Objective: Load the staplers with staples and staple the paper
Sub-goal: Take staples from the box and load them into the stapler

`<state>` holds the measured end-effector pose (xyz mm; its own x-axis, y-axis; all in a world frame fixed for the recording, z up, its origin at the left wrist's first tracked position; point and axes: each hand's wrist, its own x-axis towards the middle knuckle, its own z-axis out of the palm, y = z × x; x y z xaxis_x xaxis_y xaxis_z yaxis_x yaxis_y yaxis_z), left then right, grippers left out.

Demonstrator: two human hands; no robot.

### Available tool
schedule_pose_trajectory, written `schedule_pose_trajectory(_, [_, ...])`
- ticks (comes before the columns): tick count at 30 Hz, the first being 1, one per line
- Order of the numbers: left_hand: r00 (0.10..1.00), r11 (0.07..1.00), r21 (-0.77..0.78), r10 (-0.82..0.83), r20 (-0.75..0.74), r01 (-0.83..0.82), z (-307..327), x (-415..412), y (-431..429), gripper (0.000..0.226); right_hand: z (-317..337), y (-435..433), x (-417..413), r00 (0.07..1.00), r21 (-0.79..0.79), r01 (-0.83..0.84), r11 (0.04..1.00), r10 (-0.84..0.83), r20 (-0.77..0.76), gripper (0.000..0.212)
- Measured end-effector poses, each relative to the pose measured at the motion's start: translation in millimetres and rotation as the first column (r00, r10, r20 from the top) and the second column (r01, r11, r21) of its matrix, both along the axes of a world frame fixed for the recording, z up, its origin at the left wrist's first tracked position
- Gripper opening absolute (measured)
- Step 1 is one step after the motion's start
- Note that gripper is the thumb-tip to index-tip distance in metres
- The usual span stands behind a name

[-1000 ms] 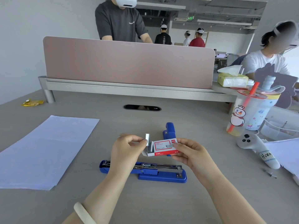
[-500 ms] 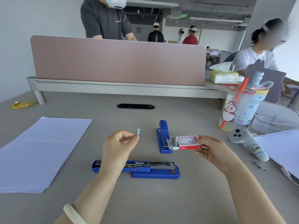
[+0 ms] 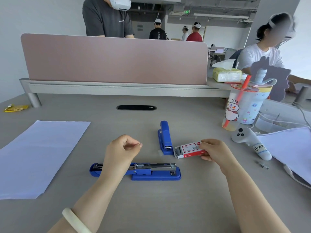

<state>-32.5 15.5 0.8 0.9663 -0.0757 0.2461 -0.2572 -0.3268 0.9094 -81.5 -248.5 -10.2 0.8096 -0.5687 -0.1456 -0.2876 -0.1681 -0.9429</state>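
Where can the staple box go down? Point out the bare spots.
Bare grey desk lies near the opened blue stapler, and between the closed blue stapler and black cable slot. The right side is crowded: white controller, cartoon cup, loose papers.

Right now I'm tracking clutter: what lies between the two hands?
In the head view, the closed blue stapler lies between the left hand and the right hand, which holds the staple box.

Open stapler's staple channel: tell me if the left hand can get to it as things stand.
Probably yes. The left hand hovers just above the open stapler, whose metal channel lies exposed, facing up. Nothing sits between them; the staple box stays off right, in the right hand.
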Motion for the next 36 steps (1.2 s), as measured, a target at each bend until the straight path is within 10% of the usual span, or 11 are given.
schedule_pose_trajectory(7, [0.997,0.969,0.246,-0.054,0.063,0.037,-8.5,2.5,-1.1,0.004,-9.6,4.6,5.1,0.994,-0.444,-0.013,0.896,-0.037,-0.102,0.023])
schedule_pose_trajectory(15, [0.985,0.676,0.725,-0.173,-0.016,0.130,-3.2,24.4,-29.8,0.038,-2.4,19.6,2.8,0.991,-0.573,0.085,0.815,-0.010,0.133,0.024])
schedule_pose_trajectory(19, [0.983,0.598,0.795,-0.183,0.009,0.104,-0.6,28.4,-46.2,0.032,7.8,42.7,-1.7,0.961,-0.479,-0.186,0.858,0.261,0.094,0.011])
schedule_pose_trajectory(27, [0.975,0.903,0.369,-0.202,-0.093,0.222,3.2,20.2,-25.3,0.014,8.3,48.7,-1.0,0.931,-0.454,-0.253,0.854,0.342,0.124,0.009])
schedule_pose_trajectory(36, [0.929,0.939,-0.069,-0.343,-0.136,0.337,13.8,7.2,-18.8,0.019,12.9,64.9,-1.6,0.849,-0.465,-0.277,0.841,0.441,0.290,0.026])
